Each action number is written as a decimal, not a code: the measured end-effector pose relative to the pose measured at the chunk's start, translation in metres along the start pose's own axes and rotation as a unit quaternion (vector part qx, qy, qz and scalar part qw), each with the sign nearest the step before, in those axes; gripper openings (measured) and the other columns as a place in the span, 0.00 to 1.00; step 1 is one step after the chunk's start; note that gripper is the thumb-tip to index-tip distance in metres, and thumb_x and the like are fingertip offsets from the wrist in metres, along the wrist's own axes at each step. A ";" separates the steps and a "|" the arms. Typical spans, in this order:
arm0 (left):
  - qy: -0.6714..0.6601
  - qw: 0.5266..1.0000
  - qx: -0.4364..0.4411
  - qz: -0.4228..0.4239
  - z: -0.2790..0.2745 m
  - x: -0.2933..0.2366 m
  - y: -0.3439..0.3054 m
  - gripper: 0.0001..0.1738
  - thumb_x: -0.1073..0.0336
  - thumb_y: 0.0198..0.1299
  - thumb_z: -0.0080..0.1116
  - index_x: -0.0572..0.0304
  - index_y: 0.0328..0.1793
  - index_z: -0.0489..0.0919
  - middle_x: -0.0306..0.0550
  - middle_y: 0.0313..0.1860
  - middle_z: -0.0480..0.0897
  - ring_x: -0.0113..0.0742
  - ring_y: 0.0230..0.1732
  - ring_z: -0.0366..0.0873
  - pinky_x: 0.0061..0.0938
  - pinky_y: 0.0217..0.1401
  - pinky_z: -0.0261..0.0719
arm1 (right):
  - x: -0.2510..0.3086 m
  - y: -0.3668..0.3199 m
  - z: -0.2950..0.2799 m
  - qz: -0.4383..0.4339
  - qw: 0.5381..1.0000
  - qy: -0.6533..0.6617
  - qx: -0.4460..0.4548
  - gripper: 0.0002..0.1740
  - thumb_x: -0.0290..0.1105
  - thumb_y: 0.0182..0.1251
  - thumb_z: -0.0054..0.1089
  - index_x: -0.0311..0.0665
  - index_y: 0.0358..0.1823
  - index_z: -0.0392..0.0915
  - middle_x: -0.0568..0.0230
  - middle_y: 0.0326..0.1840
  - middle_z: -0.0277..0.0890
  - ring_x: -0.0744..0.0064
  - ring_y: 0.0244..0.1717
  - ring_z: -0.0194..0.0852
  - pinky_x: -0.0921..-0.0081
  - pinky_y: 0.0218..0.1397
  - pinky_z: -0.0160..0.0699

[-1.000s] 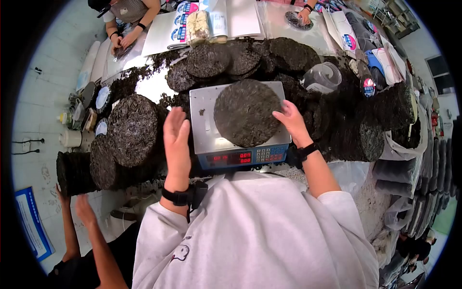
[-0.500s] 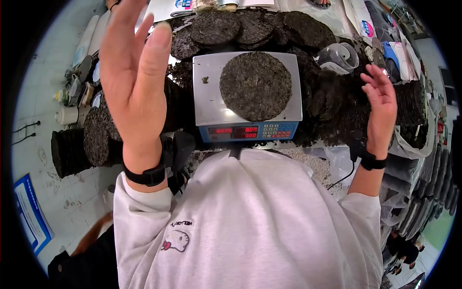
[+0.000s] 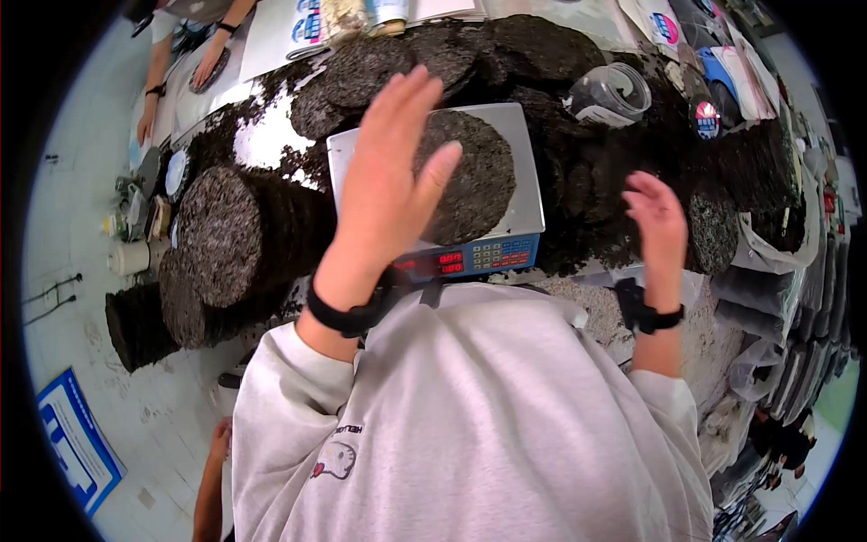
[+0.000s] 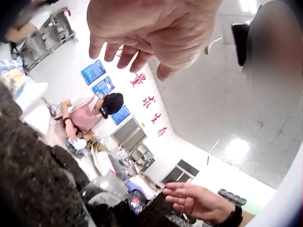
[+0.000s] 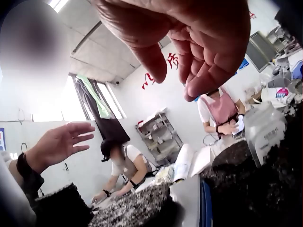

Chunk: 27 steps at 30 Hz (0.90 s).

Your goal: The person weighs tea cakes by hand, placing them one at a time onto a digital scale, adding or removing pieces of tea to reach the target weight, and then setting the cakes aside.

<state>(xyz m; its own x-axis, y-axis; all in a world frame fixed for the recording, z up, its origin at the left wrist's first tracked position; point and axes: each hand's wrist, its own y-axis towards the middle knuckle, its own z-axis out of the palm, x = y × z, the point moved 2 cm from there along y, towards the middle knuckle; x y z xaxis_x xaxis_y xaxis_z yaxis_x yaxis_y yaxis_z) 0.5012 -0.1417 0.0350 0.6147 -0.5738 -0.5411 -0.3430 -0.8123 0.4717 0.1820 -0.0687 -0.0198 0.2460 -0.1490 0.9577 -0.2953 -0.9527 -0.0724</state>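
A dark, flat round cake that looks like dried seaweed (image 3: pixel 483 176) lies on the steel pan of a blue digital scale (image 3: pixel 528 203) with a lit red display. My left hand (image 3: pixel 388 185) hovers in front of the scale, fingers extended and thumb spread, covering part of the cake in the head view. Nothing is in its palm in the left wrist view. My right hand (image 3: pixel 659 226) is raised to the right of the scale, above dark loose flakes, its fingers loosely bent and holding nothing. Both wrists wear black straps.
Thick stacks of seaweed cakes (image 3: pixel 221 235) stand left of the scale, and more cakes (image 3: pixel 546 45) lie behind it. A clear plastic jar (image 3: pixel 614 90) rests on its side at the back right. Across the table, people (image 5: pixel 125 165) work with their hands.
My right hand has left the cake's edge and moved out to the right. My left hand swung up and left, then came back in over the scale. The cake stays on the pan.
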 end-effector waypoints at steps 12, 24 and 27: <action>0.173 0.966 0.185 -0.049 0.141 0.042 -0.061 0.33 0.57 0.60 0.55 0.43 0.73 0.63 0.47 0.75 0.58 0.51 0.76 0.50 0.57 0.75 0.43 | -0.066 0.026 0.152 0.007 0.970 -0.230 0.082 0.26 0.38 0.54 0.65 0.36 0.54 0.72 0.51 0.37 0.79 0.52 0.36 0.79 0.63 0.38 0.78; 0.184 0.968 0.163 -0.044 0.142 0.041 -0.064 0.31 0.62 0.59 0.53 0.44 0.71 0.66 0.47 0.74 0.60 0.52 0.75 0.52 0.57 0.74 0.45 | -0.065 0.041 0.129 0.050 0.981 -0.118 0.144 0.15 0.29 0.63 0.48 0.36 0.49 0.79 0.53 0.27 0.79 0.67 0.21 0.77 0.71 0.30 0.76; 0.188 0.968 0.161 -0.037 0.141 0.045 -0.062 0.31 0.62 0.60 0.52 0.44 0.72 0.65 0.47 0.74 0.60 0.52 0.75 0.52 0.57 0.75 0.44 | -0.067 0.053 0.100 0.066 0.992 -0.052 0.090 0.14 0.30 0.66 0.49 0.39 0.51 0.78 0.59 0.24 0.78 0.74 0.18 0.74 0.76 0.26 0.74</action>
<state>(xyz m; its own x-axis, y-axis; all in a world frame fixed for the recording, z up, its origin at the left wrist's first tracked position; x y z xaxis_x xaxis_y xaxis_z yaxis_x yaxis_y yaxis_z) 0.4494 -0.1321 -0.1167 0.8410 -0.4825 -0.2449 -0.4536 -0.8754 0.1672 0.2421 -0.1357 -0.1158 0.3128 -0.2938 0.9032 -0.1645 -0.9533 -0.2531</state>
